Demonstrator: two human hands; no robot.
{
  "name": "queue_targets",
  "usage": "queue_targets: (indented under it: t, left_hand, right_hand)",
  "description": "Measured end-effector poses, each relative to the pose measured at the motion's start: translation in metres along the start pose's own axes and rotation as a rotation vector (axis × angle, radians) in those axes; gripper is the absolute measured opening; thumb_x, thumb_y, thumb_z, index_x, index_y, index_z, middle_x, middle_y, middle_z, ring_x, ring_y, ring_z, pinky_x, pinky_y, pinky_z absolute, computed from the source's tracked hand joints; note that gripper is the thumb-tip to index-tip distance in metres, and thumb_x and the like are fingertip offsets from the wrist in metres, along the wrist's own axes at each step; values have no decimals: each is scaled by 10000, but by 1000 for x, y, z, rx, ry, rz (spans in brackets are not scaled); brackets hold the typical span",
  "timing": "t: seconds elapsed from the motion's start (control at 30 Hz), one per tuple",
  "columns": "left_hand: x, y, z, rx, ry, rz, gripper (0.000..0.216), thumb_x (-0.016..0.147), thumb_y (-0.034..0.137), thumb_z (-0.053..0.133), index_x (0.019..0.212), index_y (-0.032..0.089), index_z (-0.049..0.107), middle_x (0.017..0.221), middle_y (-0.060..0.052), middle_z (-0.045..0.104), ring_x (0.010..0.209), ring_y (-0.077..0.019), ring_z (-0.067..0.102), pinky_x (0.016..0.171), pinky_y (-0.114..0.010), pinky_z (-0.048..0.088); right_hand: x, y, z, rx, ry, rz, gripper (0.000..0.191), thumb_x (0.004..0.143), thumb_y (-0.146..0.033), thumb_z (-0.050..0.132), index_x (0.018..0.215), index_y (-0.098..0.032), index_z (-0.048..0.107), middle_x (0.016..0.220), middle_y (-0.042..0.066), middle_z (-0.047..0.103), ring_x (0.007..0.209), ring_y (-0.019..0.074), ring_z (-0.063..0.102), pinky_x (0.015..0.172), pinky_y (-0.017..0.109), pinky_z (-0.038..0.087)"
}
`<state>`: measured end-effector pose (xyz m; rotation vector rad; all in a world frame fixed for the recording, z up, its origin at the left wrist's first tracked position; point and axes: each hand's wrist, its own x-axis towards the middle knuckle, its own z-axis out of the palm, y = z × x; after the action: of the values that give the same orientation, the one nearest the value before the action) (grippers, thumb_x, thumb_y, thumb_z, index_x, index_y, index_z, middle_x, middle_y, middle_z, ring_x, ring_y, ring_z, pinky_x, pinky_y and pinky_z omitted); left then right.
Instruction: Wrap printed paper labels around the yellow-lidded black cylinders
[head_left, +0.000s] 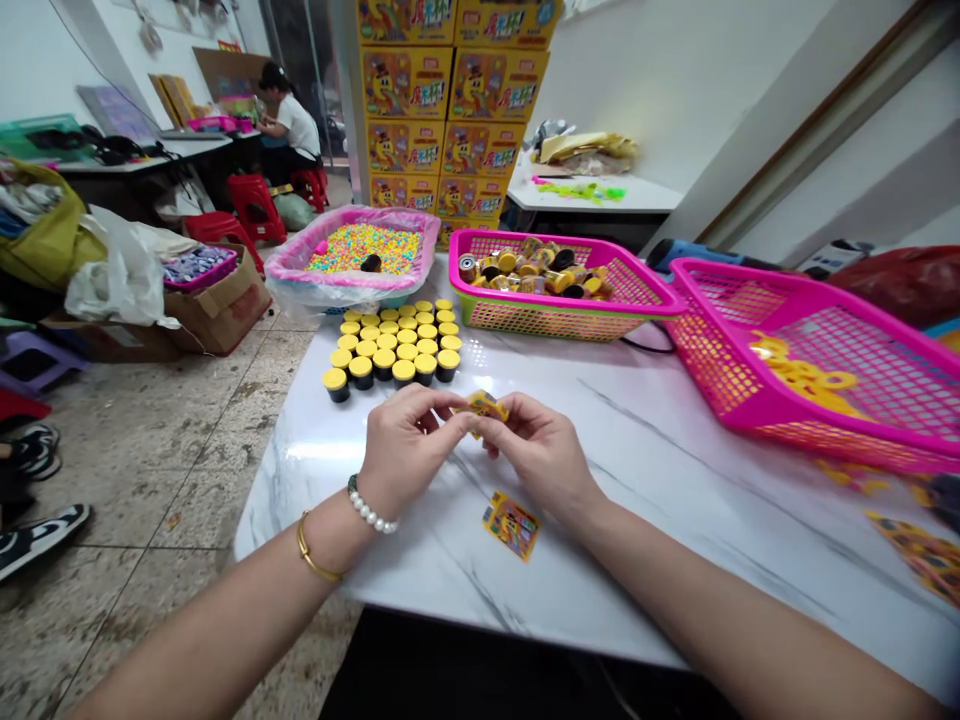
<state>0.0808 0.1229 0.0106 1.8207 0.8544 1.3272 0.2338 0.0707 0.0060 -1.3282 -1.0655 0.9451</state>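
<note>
One printed card (511,525) lies flat, toward the near edge of the marbled table (660,450). Pearl bracelet (369,512) and gold bangle (303,540) on the person's left wrist. Just above the table, past the card, both hands meet: left hand (401,450) and right hand (544,450) pinch the same small yellow printed piece (487,404) between thumbs and forefingers; its exact fold is too small to tell. Blurred yellow printed sheets (922,555) sit at the table's right side.

Farther up the table, left of its middle: rows of black cups with yellow lids (385,356), upright, close together. Pink basket (697,350) on the table's right, yellow ring-like pieces (814,375) inside. Second pink basket (555,318) at the table's far middle, heaped with small capped containers (525,270). Plastic-lined pink tub (281,250) at the table's far left, full of multicoloured beads (360,245), one dark round item among them.

Off the table's left side, cardboard box (217,310) on the floor. Beyond the table's far edge, stacked yellow cartons (442,130). Well beyond, far left of the table, a seated person (300,125) in a white top.
</note>
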Motion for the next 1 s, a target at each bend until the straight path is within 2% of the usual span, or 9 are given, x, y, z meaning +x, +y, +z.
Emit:
queue_targets:
  t: [0.1,0.2,0.3,0.4,0.6,0.8,0.93,1.0]
  left_hand:
    - [2,-2,-1,13,-20,-34,50,750,224,797,762,189,763,682,-11,681,525,-78,534,494,-203,446]
    - [2,-1,-3,45,-17,36,93,739,197,796,692,183,718,678,-1,660,530,-75,515,505,-205,444]
    - [1,1,-3,71,21,86,71,754,199,785,753,179,717,720,-2,662,529,-69,506,515,-208,450]
    - [1,2,-2,62,57,62,82,779,223,777,823,176,727,744,-8,673,533,-71,523,514,-208,457]
    - [0,-2,-2,43,-14,70,26,787,205,768,798,186,754,713,-12,679,556,-85,557,520,-217,462]
    - [-1,1,-2,93,12,65,88,772,203,775,845,181,730,734,-8,689,537,-78,530,537,-224,470]
    - [-1,3,-2,105,-57,97,80,755,206,795,726,183,724,688,-8,667,543,-83,510,536,-226,458]
    - [-1,4,-3,103,-37,104,91,751,209,799,726,184,715,680,-1,645,550,-85,501,539,-229,454]
  right_hand:
    - [-1,-1,3,18,-10,-25,354,656,-467,840,684,-186,627,620,-18,613,537,102,511,517,247,436]
    - [-2,-2,3,9,-23,-30,348,655,-458,842,670,-185,627,612,-25,598,533,95,494,517,244,419]
    - [0,0,1,-10,-14,18,343,674,-457,826,670,-184,618,579,-36,571,510,91,473,500,241,393]
    - [2,2,-2,-34,-6,44,327,697,-460,803,691,-180,635,574,-33,573,509,97,482,502,245,389]
    - [0,0,0,-32,-35,20,366,679,-502,809,675,-185,626,577,-33,562,508,96,467,491,243,383]
    - [0,1,2,-46,-13,22,380,689,-516,805,692,-184,619,578,-36,552,505,96,460,478,238,375]
    - [-1,0,2,-62,-33,-35,382,700,-521,792,667,-192,600,568,-39,538,505,97,456,486,242,379]
    - [-2,-2,2,-73,-39,-58,374,712,-527,779,676,-197,606,574,-35,543,513,102,459,493,247,390]
